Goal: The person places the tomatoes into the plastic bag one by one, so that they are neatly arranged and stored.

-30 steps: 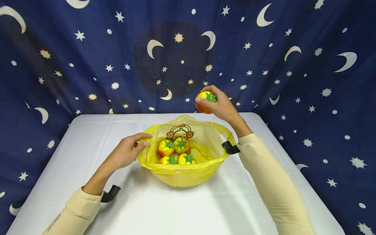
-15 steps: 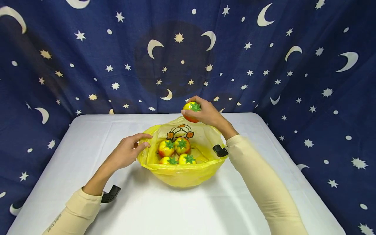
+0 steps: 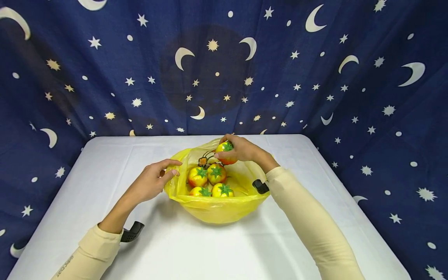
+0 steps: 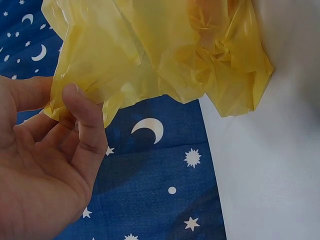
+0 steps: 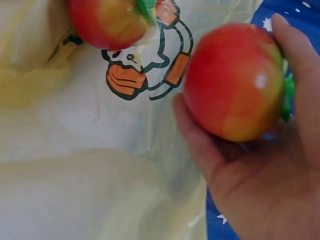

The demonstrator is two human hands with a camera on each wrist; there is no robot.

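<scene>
A yellow plastic bag [image 3: 218,212] stands with its mouth open on the table, several red-and-yellow toy tomatoes [image 3: 217,173] with green star-shaped tops inside. At its left rim, my left hand [image 3: 150,181] pinches the thin plastic between thumb and fingers, as the left wrist view shows with the bag's edge [image 4: 100,60]. My right hand [image 3: 246,149] grips another toy tomato [image 5: 235,82] over the back of the bag's mouth, thumb and fingers around its sides. Behind this tomato the bag's printed cartoon figure [image 5: 125,80] is partly covered.
The bag rests on a white-covered table [image 3: 182,252]. A dark blue curtain [image 3: 122,70] with moons and stars closes off the back and both sides. Black wrist mounts [image 3: 132,231] sit at the sleeves, the right one overlapping the bag's right rim in the head view.
My right hand has come left and down with the toy tomato, from above the table's back edge to within the bag's mouth. My left hand has stayed at the rim.
</scene>
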